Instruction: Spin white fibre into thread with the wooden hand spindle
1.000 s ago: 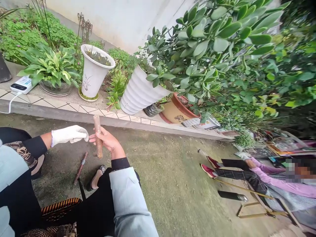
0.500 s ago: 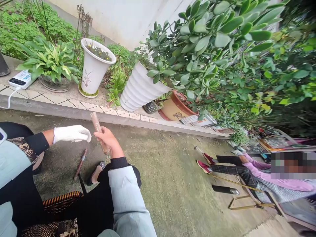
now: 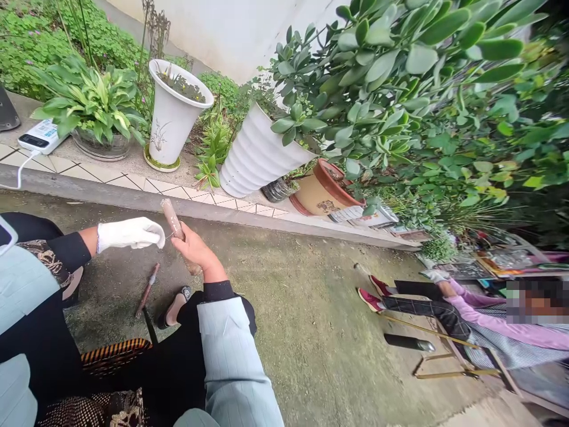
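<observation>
My right hand, bare, is wrapped round a pale brown, stick-like rod with whitish patches. The rod tilts, its upper end toward the ledge; my fingers and palm cover its middle. In a white glove, my left hand is just left of the rod with fingers curled and pressed together. A thin strand seems to run from its fingertips to the rod; its material is too fine to tell. Below the hands, a thinner reddish-brown stick slants near my shoe.
A tiled ledge crosses ahead, carrying a white flowerpot, a ribbed white pot, a tan pot and a cabled white device. An orange-and-black woven edge is by my legs. At right sits another person near a dark flask.
The view has shifted slightly, so the pots and the other person appear a little farther right. Both hands keep nearly the same pose, with the right hand's back turned slightly more over the rod.
</observation>
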{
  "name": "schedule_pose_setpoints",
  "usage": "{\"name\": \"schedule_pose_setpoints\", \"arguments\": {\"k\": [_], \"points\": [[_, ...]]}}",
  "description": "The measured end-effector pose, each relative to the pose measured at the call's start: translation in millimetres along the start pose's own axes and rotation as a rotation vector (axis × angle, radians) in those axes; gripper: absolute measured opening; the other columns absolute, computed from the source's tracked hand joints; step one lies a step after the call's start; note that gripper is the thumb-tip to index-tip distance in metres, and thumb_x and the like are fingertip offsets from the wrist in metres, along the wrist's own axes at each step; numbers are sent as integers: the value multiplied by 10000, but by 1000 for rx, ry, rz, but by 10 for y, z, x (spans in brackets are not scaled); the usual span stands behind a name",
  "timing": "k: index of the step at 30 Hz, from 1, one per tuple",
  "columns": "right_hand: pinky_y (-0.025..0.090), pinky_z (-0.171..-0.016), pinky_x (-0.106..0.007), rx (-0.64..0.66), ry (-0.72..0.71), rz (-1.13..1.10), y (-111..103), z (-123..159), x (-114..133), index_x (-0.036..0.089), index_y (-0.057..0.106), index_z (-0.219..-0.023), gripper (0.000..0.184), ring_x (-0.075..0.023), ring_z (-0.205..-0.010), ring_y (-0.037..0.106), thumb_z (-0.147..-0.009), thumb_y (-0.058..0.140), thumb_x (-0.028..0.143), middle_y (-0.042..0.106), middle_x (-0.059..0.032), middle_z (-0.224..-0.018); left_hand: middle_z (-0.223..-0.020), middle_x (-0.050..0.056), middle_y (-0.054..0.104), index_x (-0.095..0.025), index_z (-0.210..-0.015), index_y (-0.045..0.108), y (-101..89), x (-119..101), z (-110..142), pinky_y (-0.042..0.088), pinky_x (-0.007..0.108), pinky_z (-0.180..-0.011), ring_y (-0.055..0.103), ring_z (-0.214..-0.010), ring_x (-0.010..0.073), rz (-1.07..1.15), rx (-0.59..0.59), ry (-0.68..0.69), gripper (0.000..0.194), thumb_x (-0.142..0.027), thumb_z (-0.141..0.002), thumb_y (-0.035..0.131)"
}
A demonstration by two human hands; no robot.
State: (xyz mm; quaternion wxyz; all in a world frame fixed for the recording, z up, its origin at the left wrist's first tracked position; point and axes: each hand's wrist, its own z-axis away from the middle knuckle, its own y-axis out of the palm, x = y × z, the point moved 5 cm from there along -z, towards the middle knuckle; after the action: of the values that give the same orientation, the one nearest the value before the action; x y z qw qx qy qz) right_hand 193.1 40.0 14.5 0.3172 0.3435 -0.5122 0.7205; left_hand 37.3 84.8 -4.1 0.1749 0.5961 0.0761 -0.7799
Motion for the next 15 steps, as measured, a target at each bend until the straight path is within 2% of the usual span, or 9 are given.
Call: {"name": "schedule_pose_setpoints", "arguments": {"k": [2, 4, 9, 15], "points": [[445, -735, -289, 88, -25, -157, 21, 7, 19, 171, 530, -1068, 318, -148, -754, 520, -816, 502, 364, 563, -9, -822, -507, -37, 408, -146, -860, 642, -1, -10, 6, 218, 192, -380, 317, -402, 67, -29, 6, 0, 281, -416, -796, 596], [442, -693, -271, 112, -34, -250, 17, 14, 40, 164, 538, -1014, 317, -139, -728, 516, -826, 490, 415, 554, -5, -793, -513, -32, 424, -147, -851, 639, -11, -30, 18, 222, 193, -383, 329, -405, 70, -69, -8, 1, 267, -403, -796, 587], [406, -713, -260, -43, 5, -56, -45, 7, 66, 163, 574, -977, 374, -138, -761, 489, -730, 635, 437, 572, 4, -818, -487, -40, 390, -146, -864, 642, -24, -69, 44, 223, 195, -392, 324, -412, 76, -149, -48, 2, 268, -396, -797, 574], [394, -655, -249, -34, 59, -28, -8, -25, 37, 162, 568, -909, 267, -130, -684, 485, -768, 574, 388, 556, 24, -705, -582, -19, 449, -140, -860, 637, -15, -77, 39, 258, 196, -424, 339, -454, 70, -191, -57, 16, 254, -377, -803, 565]]}}
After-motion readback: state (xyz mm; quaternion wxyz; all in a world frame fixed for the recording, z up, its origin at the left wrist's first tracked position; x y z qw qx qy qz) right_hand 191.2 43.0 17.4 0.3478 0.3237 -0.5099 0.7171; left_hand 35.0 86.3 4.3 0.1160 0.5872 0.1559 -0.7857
